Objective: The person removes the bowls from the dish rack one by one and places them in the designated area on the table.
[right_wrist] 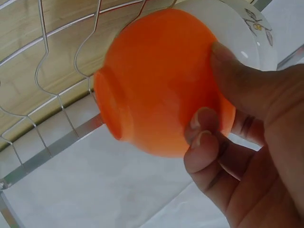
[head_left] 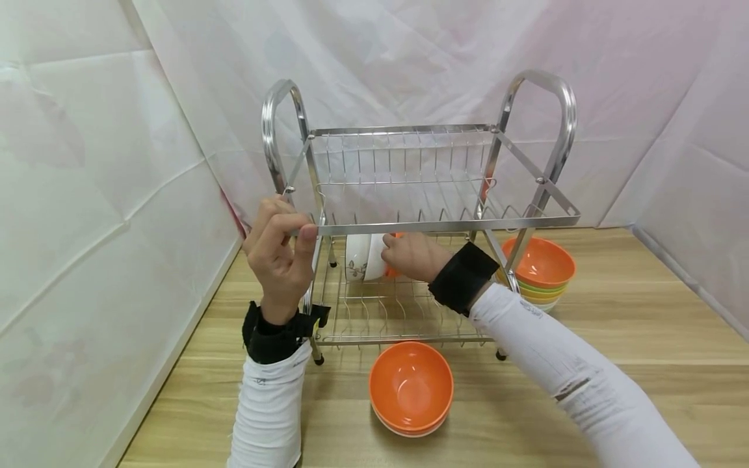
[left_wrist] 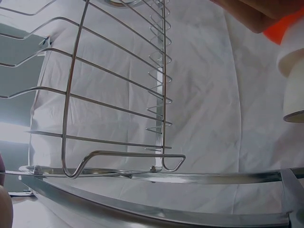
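A two-tier metal dish rack [head_left: 374, 227] stands on the wooden table. My left hand [head_left: 279, 250], its fingers bent, grips the front left corner of the upper tier. Below that tier, my right hand [head_left: 414, 255] holds an orange bowl [right_wrist: 161, 85], mostly hidden in the head view. The right wrist view shows the thumb against the bowl's outside and other fingers at its rim. The bowl is tipped on its side in the lower tier, close beside white bowls [head_left: 357, 259] with a leaf print, which also stand on edge there.
A stack of two or more bowls, orange on top [head_left: 411, 387], sits in front of the rack. Right of the rack is another stack of coloured bowls [head_left: 544, 263]. White cloth [head_left: 398, 58] hangs behind and at both sides.
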`<act>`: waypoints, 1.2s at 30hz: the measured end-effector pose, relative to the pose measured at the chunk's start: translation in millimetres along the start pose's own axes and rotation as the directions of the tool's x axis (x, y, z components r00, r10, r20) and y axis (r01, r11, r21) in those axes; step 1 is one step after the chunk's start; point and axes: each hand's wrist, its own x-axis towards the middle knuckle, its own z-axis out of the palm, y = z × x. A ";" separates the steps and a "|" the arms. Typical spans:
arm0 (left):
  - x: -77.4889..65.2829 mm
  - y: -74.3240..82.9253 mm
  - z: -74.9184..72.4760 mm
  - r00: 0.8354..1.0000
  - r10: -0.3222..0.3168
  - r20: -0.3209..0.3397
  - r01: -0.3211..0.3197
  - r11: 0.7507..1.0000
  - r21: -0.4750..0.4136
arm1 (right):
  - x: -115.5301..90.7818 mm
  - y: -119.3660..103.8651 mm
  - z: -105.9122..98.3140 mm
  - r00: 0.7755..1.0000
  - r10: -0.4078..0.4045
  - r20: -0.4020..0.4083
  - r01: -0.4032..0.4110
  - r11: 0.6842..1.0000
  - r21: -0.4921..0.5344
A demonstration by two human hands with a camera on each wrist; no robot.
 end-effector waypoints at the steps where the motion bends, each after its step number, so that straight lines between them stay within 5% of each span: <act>1: -0.2 -0.1 -0.2 1.000 0.000 0.002 0.000 1.000 0.000 | -1.5 0.1 -1.3 1.000 0.005 0.006 -0.005 1.000 0.007; 5: -0.4 -0.1 0.0 1.000 -0.001 0.001 0.001 1.000 0.001 | -8.9 0.4 -6.8 1.000 0.024 -0.013 -0.024 1.000 0.014; 11: -0.2 0.0 0.7 1.000 -0.006 -0.006 0.006 1.000 -0.004 | -19.8 -0.4 -8.6 0.986 0.033 -0.166 -0.044 0.997 -0.065; 14: -0.3 -0.2 0.6 1.000 -0.005 -0.007 0.005 1.000 -0.002 | -28.7 -0.2 -13.5 0.982 0.017 -0.188 -0.046 0.988 -0.150; 20: -0.4 -0.2 -0.9 1.000 -0.002 0.007 0.002 1.000 0.000 | -54.6 -1.2 -24.8 0.987 -0.010 -0.158 -0.010 0.992 -0.126; 26: -1.6 0.0 -0.4 1.000 -0.008 0.005 0.008 1.000 -0.002 | -81.2 -5.5 -34.6 0.996 0.056 -0.065 -0.052 0.997 0.064; 30: -1.9 -0.3 -0.8 1.000 -0.010 0.000 0.010 1.000 0.000 | -94.1 -9.5 -38.4 0.990 0.125 -0.064 -0.101 0.951 0.292; 32: -1.8 -0.7 -0.6 1.000 -0.011 -0.004 0.011 1.000 0.002 | -98.7 -13.1 -40.4 0.984 0.172 -0.047 -0.139 0.903 0.407; 36: -1.5 -1.3 -0.2 1.000 -0.011 -0.010 0.011 1.000 -0.001 | -107.1 -23.2 -44.8 0.977 0.197 -0.076 -0.134 0.856 0.500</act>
